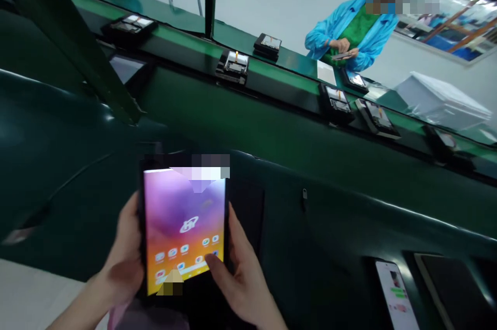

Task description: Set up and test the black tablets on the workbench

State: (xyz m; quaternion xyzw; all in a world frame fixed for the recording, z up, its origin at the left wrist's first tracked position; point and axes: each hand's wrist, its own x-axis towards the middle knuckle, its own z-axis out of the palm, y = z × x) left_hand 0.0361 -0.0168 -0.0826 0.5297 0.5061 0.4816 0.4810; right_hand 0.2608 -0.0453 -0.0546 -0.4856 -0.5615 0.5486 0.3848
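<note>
A tablet (174, 221) with its screen lit is held upright above the dark green worktop. The display shows a purple-to-orange home screen with rows of app icons. My left hand (126, 252) grips the tablet's left edge, its fingers hidden behind the back. On the opposite side, my right hand (243, 268) holds the right edge, with the thumb over the lower right part of the screen. A dark flat item (250, 211) lies on the worktop behind the right hand; its kind I cannot make out.
Beyond the worktop runs a green conveyor belt (279, 74) carrying several opened devices (235, 65). A small cable plug (305, 195), a lit phone (396, 294) and a dark notebook-like item (454, 288) lie to the right. A green post (73, 35) slants at left. A co-worker (353, 35) is across the belt.
</note>
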